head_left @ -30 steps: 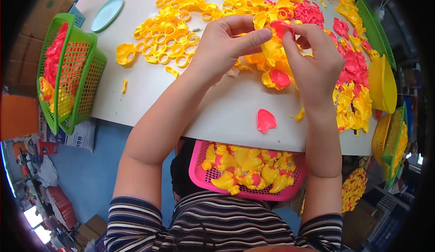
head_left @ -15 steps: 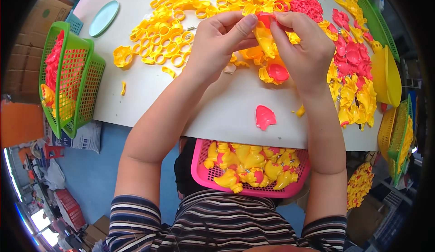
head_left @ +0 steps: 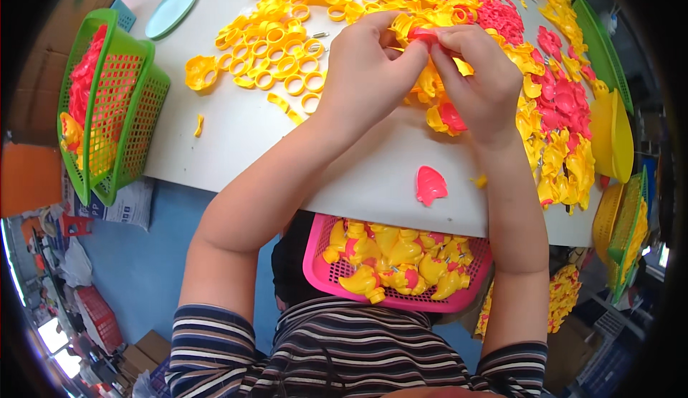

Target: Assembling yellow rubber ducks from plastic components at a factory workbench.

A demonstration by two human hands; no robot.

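Red piece: small red part (head_left: 423, 35), pinched between the fingertips of both hands at the counter's far middle; only a narrow strip shows.
Yellow piece: yellow part (head_left: 403, 24) right against it, mostly masked by fingers; outline merges with the heap behind.
Left hand (head_left: 373, 68): fingers curled closed around the yellow piece, thumb bent in against the red.
Right hand (head_left: 481, 75): thumb and forefinger closed on the red piece's right side.
Just changed: thumbs have drawn together over the red piece; looks like pressing red into yellow. Whether it is seated, cannot tell.
Against one second ago: red piece then stood up tilted, broad face showing, hands further apart; now low and nearly covered.
Loose red piece (head_left: 431, 185): 6 o'clock of the hands, on the bare counter (head_left: 229, 122), left lying.
Yellow rings (head_left: 276, 52): 9 o'clock.
Larger red pieces (head_left: 559, 104): 4 o'clock.
Pink basket (head_left: 313, 253): 6 o'clock, past the counter edge, holding yellow-and-red figures (head_left: 390, 244).
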